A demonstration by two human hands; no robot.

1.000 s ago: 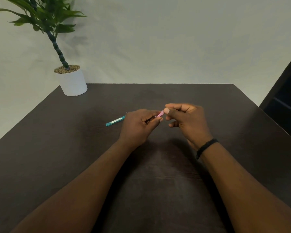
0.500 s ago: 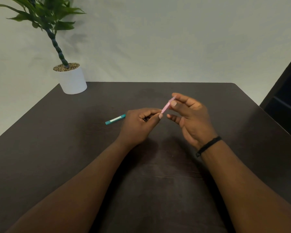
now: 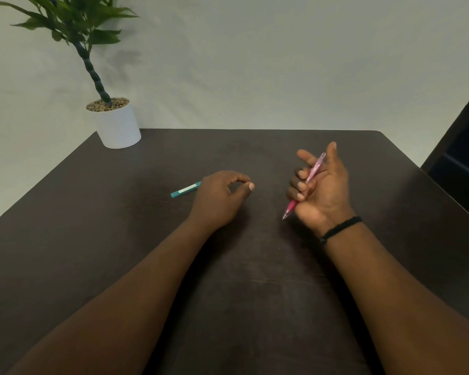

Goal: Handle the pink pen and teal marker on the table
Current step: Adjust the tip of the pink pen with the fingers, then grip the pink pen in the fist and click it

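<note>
My right hand (image 3: 322,190) holds the pink pen (image 3: 313,173) above the dark table (image 3: 228,280), palm turned up, the lower fingers curled round the barrel while forefinger and thumb stick out. The pen slants, its tip pointing down and towards me. My left hand (image 3: 220,201) rests on the table left of it, thumb and forefinger loosely pinched, nothing visible in it. The teal marker (image 3: 184,190) lies flat on the table just left of my left hand, its right end hidden behind the knuckles.
A white pot (image 3: 118,125) with a green plant stands at the table's far left corner. A dark piece of furniture (image 3: 463,163) sits beyond the right edge. A black band circles my right wrist.
The pink pen has passed from both hands into my right hand alone, which moved right and turned palm up. My left hand let go and stayed near the marker.
</note>
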